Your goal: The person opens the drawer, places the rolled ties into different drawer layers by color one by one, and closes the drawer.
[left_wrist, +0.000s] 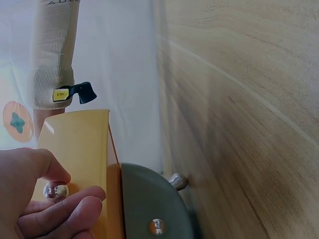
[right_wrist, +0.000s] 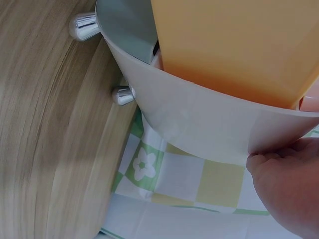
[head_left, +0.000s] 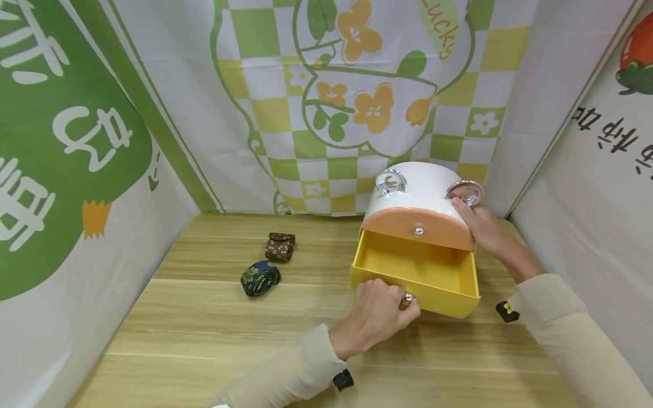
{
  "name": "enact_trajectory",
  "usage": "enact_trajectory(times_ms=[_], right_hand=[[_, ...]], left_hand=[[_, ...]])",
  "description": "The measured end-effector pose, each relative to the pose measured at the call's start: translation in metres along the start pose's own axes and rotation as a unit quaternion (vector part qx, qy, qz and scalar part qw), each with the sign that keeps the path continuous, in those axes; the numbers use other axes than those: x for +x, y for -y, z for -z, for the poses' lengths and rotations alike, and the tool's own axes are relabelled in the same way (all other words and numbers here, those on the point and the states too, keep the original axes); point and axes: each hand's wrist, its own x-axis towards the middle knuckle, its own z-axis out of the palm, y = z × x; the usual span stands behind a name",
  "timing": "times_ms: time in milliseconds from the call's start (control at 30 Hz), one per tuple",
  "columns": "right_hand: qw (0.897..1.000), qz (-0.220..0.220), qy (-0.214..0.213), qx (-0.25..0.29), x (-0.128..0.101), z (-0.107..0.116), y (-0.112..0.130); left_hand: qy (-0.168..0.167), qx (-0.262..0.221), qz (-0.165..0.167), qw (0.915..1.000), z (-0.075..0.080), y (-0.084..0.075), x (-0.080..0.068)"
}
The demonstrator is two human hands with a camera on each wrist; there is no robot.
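Note:
A small white drawer box (head_left: 423, 190) with round silver ears stands on the wooden table (head_left: 214, 340). Its yellow drawer (head_left: 415, 272) is pulled out and looks empty; the orange drawer (head_left: 418, 226) above it is closed. My left hand (head_left: 374, 314) pinches the yellow drawer's silver knob (head_left: 408, 298), which the left wrist view shows between thumb and fingers (left_wrist: 55, 190). My right hand (head_left: 484, 226) grips the box's upper right side by the right ear (head_left: 465, 191); the right wrist view shows this hand (right_wrist: 286, 186) against the white shell (right_wrist: 209, 127).
Two small rolled fabric items lie left of the box: a brown flowered one (head_left: 280, 246) and a dark blue one (head_left: 260, 277). Printed cloth walls (head_left: 326, 102) close in the back and both sides.

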Motion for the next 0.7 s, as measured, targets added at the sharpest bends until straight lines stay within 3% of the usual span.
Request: enact_trajectory(times_ms=[367, 700], right_hand=[[1.0, 0.014, -0.013, 0.0, 0.001, -0.001, -0.002], [1.0, 0.015, 0.0, 0.013, 0.001, 0.0, -0.002]], left_hand=[[-0.002, 0.004, 0.02, 0.9998, -0.002, 0.001, -0.002], [0.057, -0.028, 0.053, 0.9965, 0.006, 0.013, -0.013]])
